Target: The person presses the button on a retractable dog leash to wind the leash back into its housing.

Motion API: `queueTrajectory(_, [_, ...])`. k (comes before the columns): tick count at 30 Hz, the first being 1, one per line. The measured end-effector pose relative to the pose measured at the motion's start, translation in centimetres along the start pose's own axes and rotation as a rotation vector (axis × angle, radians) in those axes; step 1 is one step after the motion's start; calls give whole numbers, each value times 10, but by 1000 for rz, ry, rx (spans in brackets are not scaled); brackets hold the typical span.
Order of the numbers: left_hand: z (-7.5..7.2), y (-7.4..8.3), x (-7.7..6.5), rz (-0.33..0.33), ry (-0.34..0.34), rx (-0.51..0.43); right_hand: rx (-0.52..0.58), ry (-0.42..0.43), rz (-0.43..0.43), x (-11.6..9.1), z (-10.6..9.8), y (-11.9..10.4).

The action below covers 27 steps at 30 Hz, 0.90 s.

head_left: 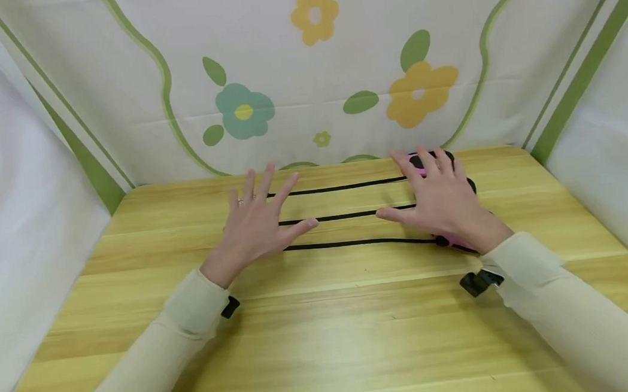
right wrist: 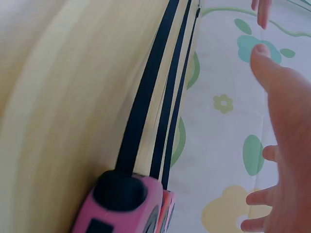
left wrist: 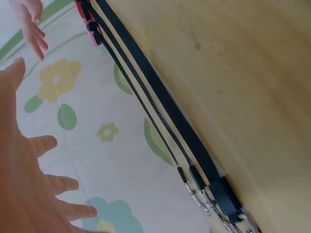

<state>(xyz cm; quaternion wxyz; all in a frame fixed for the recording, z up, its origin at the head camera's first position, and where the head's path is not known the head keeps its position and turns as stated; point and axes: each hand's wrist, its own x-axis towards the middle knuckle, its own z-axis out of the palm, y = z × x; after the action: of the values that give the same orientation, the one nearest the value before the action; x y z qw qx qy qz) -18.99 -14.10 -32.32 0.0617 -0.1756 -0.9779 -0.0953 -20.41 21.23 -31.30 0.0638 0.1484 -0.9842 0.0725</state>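
Note:
Three retractable dog leashes lie side by side, their black straps [head_left: 349, 243] drawn out straight across the table. At the right end are the pink-and-black casings [right wrist: 129, 204], partly covered by my right hand [head_left: 444, 203] in the head view. That hand hovers over them with fingers spread. My left hand [head_left: 253, 226], fingers also spread and a ring on one, is above the straps' left ends. It hides those ends in the head view, while the left wrist view shows black sleeves and metal snap clips [left wrist: 245, 218] there. Neither hand holds anything.
The wooden table [head_left: 355, 337] reaches toward me in front of the leashes. Just behind them rises a white cloth [head_left: 295, 65] printed with flowers and green borders. White fabric [head_left: 17, 196] also hangs at both sides. Dark wrist devices [head_left: 481, 281] sit by the cuffs.

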Motion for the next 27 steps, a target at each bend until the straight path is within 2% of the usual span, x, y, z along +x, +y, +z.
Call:
queueTrajectory(4, [-6,-6,-13,18,17,-129,64,57,-5,-14,-2,9])
queueTrajectory(8, [-11,-17,-28,-4,-1,-269,140,121,-64,-30,-1,22])
queueTrajectory(13, [-13,-31,-46,4,-30,-420,321,157,-126,-51,0,41])
queueTrajectory(16, [-12,-37,-55,-4,-51,-510,411,143,-106,-64,1,53])
queueTrajectory(20, [-11,-43,-67,-55,-91,-602,454,111,-55,-79,3,68])
queueTrajectory(27, [-10,-51,-77,-120,-139,-670,544,91,19,-98,9,90])
